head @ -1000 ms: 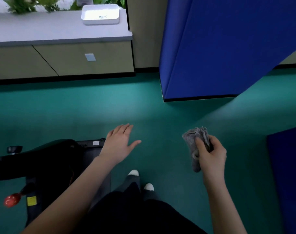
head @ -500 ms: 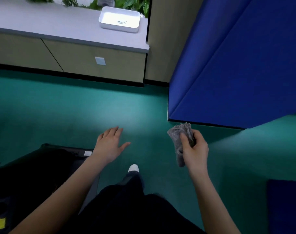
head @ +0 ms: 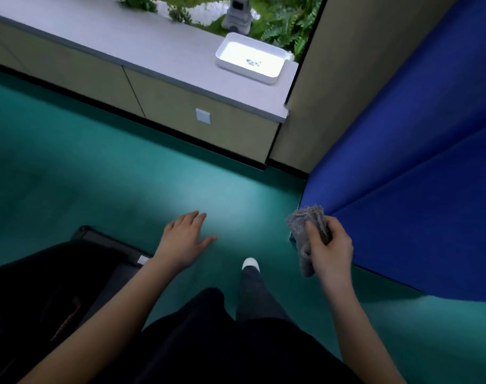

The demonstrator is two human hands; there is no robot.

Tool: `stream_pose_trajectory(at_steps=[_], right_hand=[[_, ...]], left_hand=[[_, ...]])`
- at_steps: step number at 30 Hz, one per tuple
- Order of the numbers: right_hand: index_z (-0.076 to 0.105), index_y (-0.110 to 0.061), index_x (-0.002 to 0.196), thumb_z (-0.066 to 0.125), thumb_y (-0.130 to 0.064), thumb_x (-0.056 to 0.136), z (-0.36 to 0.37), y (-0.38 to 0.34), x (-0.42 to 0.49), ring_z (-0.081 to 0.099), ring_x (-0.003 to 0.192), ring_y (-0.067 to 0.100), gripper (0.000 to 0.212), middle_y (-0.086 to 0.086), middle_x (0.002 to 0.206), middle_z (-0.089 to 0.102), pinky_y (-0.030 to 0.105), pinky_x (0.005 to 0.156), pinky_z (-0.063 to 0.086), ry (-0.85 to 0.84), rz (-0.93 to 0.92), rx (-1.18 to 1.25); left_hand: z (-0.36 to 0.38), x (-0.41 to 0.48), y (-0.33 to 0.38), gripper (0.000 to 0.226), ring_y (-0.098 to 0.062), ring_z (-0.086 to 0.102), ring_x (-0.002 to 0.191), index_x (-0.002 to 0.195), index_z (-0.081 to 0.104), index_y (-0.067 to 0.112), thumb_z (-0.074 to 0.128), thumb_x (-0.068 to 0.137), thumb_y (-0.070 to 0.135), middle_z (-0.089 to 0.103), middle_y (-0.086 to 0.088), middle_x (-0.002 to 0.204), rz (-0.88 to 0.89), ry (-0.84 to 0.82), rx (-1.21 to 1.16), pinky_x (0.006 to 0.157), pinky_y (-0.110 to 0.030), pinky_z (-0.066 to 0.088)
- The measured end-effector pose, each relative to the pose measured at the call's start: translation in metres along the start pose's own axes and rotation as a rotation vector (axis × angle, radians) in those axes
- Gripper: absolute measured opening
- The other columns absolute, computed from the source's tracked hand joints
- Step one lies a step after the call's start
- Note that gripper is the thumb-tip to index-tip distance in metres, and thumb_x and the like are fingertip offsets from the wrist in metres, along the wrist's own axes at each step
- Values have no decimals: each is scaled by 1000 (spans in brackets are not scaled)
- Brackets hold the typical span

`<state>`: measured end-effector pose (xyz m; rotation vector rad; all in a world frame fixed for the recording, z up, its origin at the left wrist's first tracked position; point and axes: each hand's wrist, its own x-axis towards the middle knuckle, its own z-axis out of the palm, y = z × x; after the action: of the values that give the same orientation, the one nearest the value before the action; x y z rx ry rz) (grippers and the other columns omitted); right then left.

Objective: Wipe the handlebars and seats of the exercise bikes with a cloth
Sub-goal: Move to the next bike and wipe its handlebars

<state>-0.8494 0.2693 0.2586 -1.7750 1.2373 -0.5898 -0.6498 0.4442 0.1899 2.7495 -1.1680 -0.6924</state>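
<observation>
Both hands had shifted toward the big blue padded mat (head: pixel 416 176), and the black exercise bike (head: pixel 42 286) had slid to the lower-left edge. Right hand (head: pixel 332 249) gripped the crumpled grey cloth (head: pixel 305 231), thumb across it, in the air by the mat's corner. Left hand (head: pixel 185 242) hung flat with fingers straight, holding nothing, over the teal floor (head: pixel 98 176) beside the bike. White rectangular tray (head: pixel 251 62) sat on the grey table (head: pixel 153 51).

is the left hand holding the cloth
No, the right hand grips the grey cloth, while the left hand is open and holds nothing.
</observation>
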Motion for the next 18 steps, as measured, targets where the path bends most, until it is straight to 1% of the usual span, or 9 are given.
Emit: stream_pose_trajectory(at_steps=[3, 6, 9, 11, 12, 13, 14, 16, 18], right_hand=[[61, -8, 97, 60, -20, 90, 3, -10, 53, 58, 79, 19, 14, 1, 81, 63, 27, 66, 40, -94, -72, -22], [62, -7, 97, 59, -18, 91, 7, -22, 100, 59, 81, 21, 13, 4, 85, 64, 33, 70, 45, -181, -134, -17], [62, -7, 96, 60, -15, 90, 12, -32, 143, 58, 80, 17, 10, 3, 85, 64, 23, 66, 40, -244, -191, -13], [62, -8, 96, 60, -13, 90, 17, -36, 165, 56, 75, 10, 8, -2, 82, 62, 11, 60, 37, -268, -210, -23], [62, -8, 96, 60, -13, 90, 20, -38, 174, 55, 73, 5, 8, -5, 81, 61, 7, 59, 37, -278, -213, -18], [62, -8, 95, 60, -12, 90, 23, -40, 182, 54, 73, 1, 8, -5, 81, 61, 8, 61, 38, -292, -209, -10], [63, -8, 95, 60, -12, 89, 27, -41, 189, 54, 74, 1, 8, -5, 81, 62, 13, 64, 40, -308, -201, -2], [63, -9, 94, 60, -11, 89, 37, -46, 203, 55, 74, 4, 6, -4, 81, 63, 24, 68, 41, -335, -175, 20], [62, -9, 94, 60, -11, 90, 50, -51, 217, 57, 75, 10, 5, -3, 81, 63, 29, 70, 44, -356, -159, 25]], left_hand=[[-12, 22, 13, 69, -20, 27, 140, 147, 27, 21, 40, 91, 59, 27, -2, 154, -104, 57, -54, 111, -38, 23], [-31, 43, 28, 69, -21, 29, 139, 146, 30, 20, 41, 90, 59, 31, -3, 152, -195, 135, -124, 110, -41, 26], [-50, 60, 41, 68, -22, 29, 138, 145, 31, 19, 41, 91, 58, 32, -3, 151, -258, 227, -151, 109, -41, 26], [-61, 69, 45, 67, -21, 28, 139, 145, 31, 19, 40, 91, 58, 32, -3, 151, -286, 253, -151, 109, -41, 26], [-65, 73, 46, 67, -20, 28, 139, 145, 31, 19, 41, 92, 57, 31, -3, 152, -301, 257, -153, 109, -41, 26], [-68, 76, 46, 66, -20, 27, 139, 145, 31, 19, 41, 92, 57, 31, -3, 152, -318, 259, -156, 110, -41, 25], [-70, 81, 45, 67, -20, 26, 140, 145, 31, 18, 41, 92, 57, 30, -3, 152, -336, 260, -158, 110, -40, 25], [-76, 91, 41, 67, -19, 26, 140, 146, 30, 18, 40, 92, 57, 29, -2, 153, -370, 259, -155, 110, -39, 24], [-80, 104, 35, 68, -19, 26, 140, 145, 31, 18, 41, 91, 57, 30, -2, 152, -389, 255, -152, 110, -39, 24]])
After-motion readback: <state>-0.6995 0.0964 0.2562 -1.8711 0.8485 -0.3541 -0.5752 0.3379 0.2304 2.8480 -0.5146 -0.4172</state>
